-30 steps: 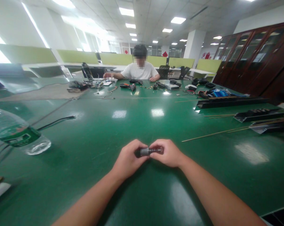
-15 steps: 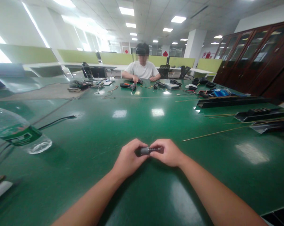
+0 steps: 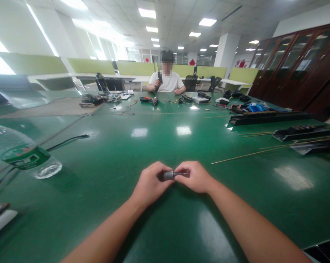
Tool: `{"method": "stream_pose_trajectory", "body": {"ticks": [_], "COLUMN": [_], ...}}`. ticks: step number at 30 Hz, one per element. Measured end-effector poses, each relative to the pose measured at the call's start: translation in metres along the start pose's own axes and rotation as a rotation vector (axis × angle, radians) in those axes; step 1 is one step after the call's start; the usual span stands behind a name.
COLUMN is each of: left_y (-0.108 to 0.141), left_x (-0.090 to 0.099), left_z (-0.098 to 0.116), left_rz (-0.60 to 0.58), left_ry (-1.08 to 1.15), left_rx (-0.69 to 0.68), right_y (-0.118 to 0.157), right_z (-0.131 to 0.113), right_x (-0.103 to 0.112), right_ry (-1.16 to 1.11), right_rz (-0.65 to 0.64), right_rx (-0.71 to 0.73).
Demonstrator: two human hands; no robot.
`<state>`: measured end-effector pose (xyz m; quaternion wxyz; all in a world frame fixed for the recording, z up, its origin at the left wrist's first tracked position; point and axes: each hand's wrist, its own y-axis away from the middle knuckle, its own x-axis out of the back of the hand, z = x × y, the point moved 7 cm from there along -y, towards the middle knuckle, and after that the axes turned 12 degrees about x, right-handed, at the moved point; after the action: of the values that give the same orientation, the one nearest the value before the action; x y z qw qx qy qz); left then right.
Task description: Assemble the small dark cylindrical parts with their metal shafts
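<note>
In front of me, my left hand [image 3: 151, 179] closes its thumb and fingers round a small grey cylindrical part with a thin shaft [image 3: 169, 175]. The part lies sideways, with its grey body towards the left. On its other side, my right hand [image 3: 197, 177] pinches the thin dark shaft between thumb and fingers. The two hands nearly meet over the green table [image 3: 143, 149]. Fingers cover both ends in part, so the exact kind of part cannot be made out.
A clear water bottle [image 3: 25, 157] and a black cable [image 3: 69, 141] are at left. At right lie thin brass-coloured rods [image 3: 244, 156] and dark metal channels [image 3: 271, 118]. Across the table sits a person [image 3: 167, 81] holding a dark tool, near an orange-black power drill [image 3: 150, 100].
The person across has raised a dark tool from the table in one hand. My hands and the grey part stay almost where they were.
</note>
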<state>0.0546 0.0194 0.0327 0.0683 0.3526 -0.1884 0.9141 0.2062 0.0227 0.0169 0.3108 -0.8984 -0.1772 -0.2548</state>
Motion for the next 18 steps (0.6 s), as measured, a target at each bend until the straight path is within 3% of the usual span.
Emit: {"method": "stream_pose_trajectory", "body": {"ticks": [18], "left_y": [-0.0023], "left_x": [0.0030], "left_z": [-0.0043], "left_rz": [0.002], "left_ry": [0.000], "left_rx": [0.038], "right_y": [0.0004], "right_z": [0.0025], "right_x": [0.0010], "right_ry": [0.025], "right_rz": [0.011], "right_rx": [0.010]}}
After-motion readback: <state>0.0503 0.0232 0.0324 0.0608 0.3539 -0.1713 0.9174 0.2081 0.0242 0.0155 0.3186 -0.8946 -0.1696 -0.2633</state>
